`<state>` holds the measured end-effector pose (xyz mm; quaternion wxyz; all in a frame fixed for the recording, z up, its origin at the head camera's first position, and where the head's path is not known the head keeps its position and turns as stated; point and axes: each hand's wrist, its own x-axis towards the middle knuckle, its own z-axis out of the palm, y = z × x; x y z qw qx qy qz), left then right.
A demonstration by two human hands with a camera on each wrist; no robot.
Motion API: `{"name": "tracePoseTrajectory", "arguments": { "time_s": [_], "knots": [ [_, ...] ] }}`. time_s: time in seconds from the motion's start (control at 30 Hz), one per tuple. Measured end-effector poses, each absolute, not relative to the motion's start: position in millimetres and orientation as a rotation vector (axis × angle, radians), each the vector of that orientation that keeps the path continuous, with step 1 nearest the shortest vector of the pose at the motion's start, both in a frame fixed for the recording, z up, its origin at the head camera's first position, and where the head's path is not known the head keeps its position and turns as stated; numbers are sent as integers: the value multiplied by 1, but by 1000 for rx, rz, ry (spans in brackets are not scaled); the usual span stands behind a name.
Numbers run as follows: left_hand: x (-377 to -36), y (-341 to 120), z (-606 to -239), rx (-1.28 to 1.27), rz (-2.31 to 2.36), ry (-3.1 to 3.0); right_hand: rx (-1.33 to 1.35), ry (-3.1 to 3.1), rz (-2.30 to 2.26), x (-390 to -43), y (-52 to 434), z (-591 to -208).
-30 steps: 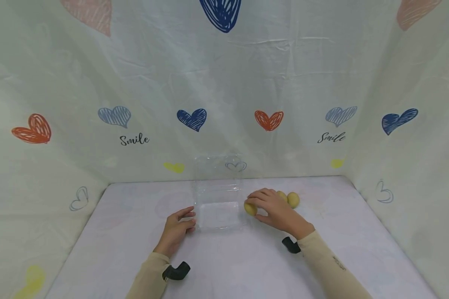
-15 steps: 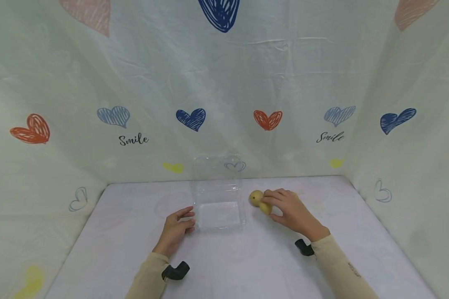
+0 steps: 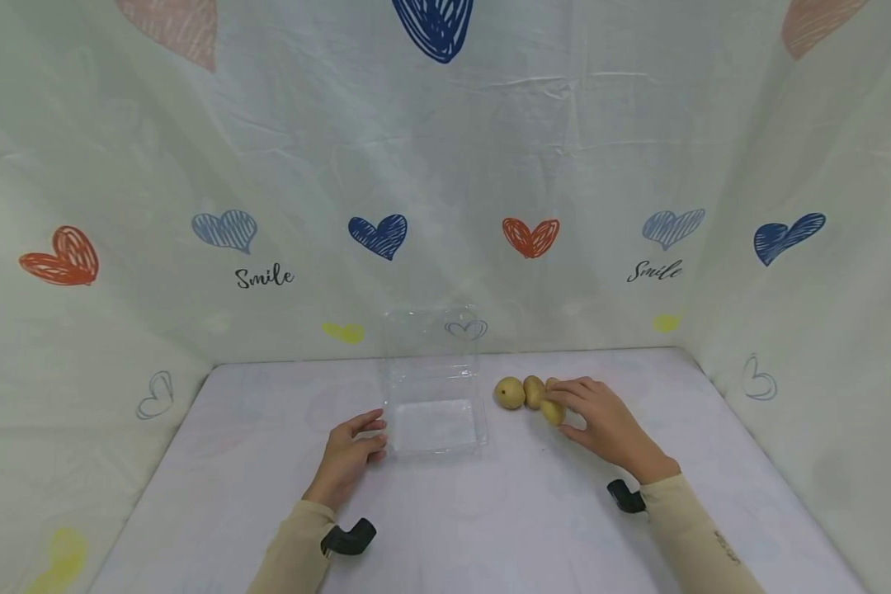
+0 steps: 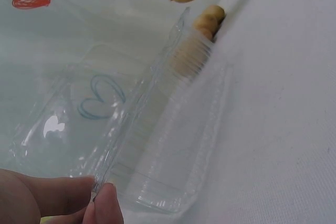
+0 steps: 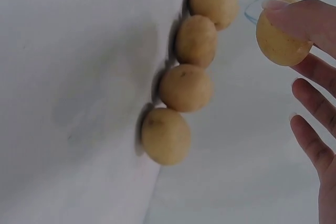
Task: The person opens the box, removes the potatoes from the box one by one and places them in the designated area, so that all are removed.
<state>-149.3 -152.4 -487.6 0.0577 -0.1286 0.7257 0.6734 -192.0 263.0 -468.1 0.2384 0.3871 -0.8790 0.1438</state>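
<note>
In the head view my right hand (image 3: 607, 425) pinches a small yellow potato (image 5: 283, 40) between thumb and fingers, raised off the table in the right wrist view. Close by, several more potatoes (image 5: 185, 87) sit touching in a row on the table; my hand hides the right end of that row from the head camera. Left of them stands a clear plastic clamshell box (image 4: 168, 145), its lid (image 3: 431, 334) tilted up at the back. My left hand (image 3: 346, 458) is at the box's left side, thumb and finger pinching its edge in the left wrist view.
A white cloth covers the table (image 3: 445, 528), whose back edge meets a hanging curtain (image 3: 445, 148) printed with hearts. Dark curved pieces (image 3: 349, 538) project from both wrists.
My right hand has moved to the right with the potato, away from the box and along the row, uncovering potatoes at its left end. My left hand and the box stay put.
</note>
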Motion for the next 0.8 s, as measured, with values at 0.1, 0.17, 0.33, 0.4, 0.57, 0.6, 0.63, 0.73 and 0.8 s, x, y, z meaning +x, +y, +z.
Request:
{"name": "tracePoseTrajectory", "arguments": {
  "time_s": [0.1, 0.17, 0.33, 0.4, 0.57, 0.6, 0.63, 0.73, 0.8],
  "knots": [
    [-149, -153, -487, -390, 2039, 2198, 1030, -2422, 387, -192, 269, -470],
    [-149, -153, -487, -389, 2038, 2197, 1009, -2435, 388, -192, 272, -471],
    [-149, -153, -487, -391, 2034, 2197, 972, -2454, 390, -193, 280, -473],
    [-149, -153, -486, -392, 2033, 2198, 966, -2449, 388, -193, 283, -473],
    [-149, -153, -486, -395, 2035, 2199, 949, -2439, 378, -194, 291, -473],
    [-149, -153, -486, -397, 2035, 2199, 944, -2440, 376, -194, 293, -472],
    [-149, -153, -486, -397, 2034, 2199, 939, -2439, 375, -194, 295, -473],
    [-150, -152, -486, -401, 2030, 2201, 924, -2449, 374, -195, 300, -472],
    [-150, -152, -486, -402, 2032, 2197, 914, -2456, 375, -196, 303, -472]
  ]
}}
